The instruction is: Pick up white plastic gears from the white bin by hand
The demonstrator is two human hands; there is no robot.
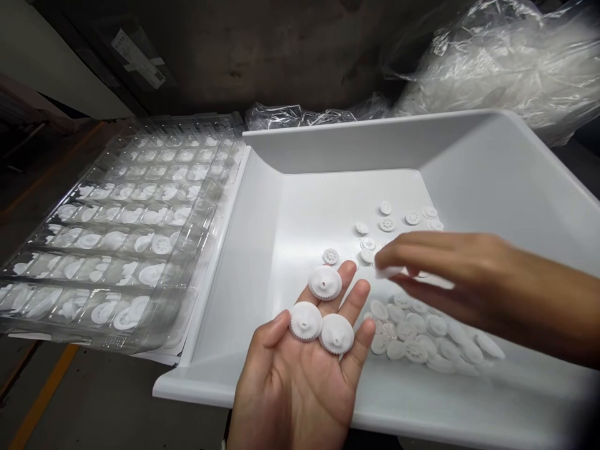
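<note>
Palm up over the front of a white bin (225, 250), my left hand (309, 369) supports three white toothed gears: one (325, 283) on the fingers, one (305, 321) by the thumb and one (337, 334) beside it. My right hand (431, 262), slightly blurred, is just to the right with its fingers pinched on a white piece (389, 271), likely a gear. Under and below the right hand lies a heap of white gears (415, 331). Smaller loose gears (387, 224) are scattered on the bin floor behind.
Stacked clear plastic trays (131, 215) with many compartments hold white parts at the left, beside the bin wall. Clear plastic bags (510, 69) bulge behind the bin at the back right. A dark panel (262, 56) stands behind.
</note>
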